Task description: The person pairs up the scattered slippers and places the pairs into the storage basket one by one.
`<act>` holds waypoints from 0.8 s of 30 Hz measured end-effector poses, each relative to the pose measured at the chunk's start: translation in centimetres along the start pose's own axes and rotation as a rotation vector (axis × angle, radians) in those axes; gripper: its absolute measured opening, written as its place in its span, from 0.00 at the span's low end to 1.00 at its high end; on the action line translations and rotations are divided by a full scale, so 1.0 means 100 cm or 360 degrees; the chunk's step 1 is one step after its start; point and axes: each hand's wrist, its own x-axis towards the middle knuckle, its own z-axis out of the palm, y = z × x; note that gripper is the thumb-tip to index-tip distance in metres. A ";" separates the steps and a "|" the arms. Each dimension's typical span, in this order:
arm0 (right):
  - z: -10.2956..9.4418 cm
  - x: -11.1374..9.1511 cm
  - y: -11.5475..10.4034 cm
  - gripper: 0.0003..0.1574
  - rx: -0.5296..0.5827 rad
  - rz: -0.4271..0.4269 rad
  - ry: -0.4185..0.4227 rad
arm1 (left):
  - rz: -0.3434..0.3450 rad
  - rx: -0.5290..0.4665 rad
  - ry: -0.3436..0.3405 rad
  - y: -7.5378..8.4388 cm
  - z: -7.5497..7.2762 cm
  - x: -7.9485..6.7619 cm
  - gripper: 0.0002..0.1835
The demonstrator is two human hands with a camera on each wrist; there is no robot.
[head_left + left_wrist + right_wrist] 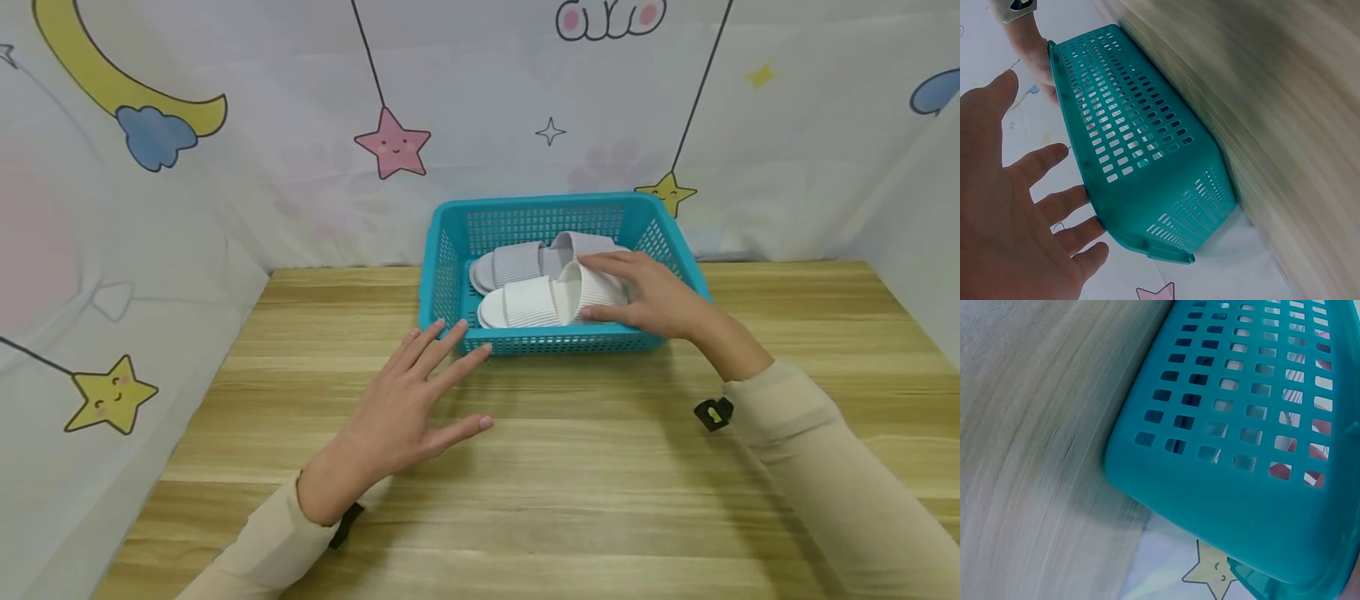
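Note:
My right hand (648, 296) reaches into the turquoise basket (540, 332) and grips a white slipper (600, 287) at its ribbed strap, thumb on the near side and fingers on the far side. To its left lies another white slipper (528, 302), its rounded end towards the left wall. Behind these, a grey slipper (517, 262) and a second grey slipper (585, 243) lie along the back. My left hand (397, 408) is spread with straight fingers, its fingertips right at the basket's near left rim. In the left wrist view, the left hand (1016, 212) shows its palm beside the perforated wall.
The basket stands on a wood-grain table (525, 500), near its back edge. A white cloth (480, 75) printed with stars and a moon hangs behind and at both sides. Black wrist devices show under both sleeves, such as the right one (712, 413).

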 end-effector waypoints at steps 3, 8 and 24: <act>0.000 -0.001 0.002 0.48 -0.0006 0.0056 -0.0017 | 0.0030 0.0000 0.0003 -0.001 0.000 0.003 0.40; 0.003 0.008 0.004 0.47 0.0013 0.0039 -0.0046 | 0.0032 0.0017 -0.0009 -0.003 -0.002 0.002 0.39; -0.002 -0.015 0.000 0.43 -0.0142 -0.0239 0.0417 | -0.0111 -0.0044 0.0021 0.004 -0.004 0.019 0.38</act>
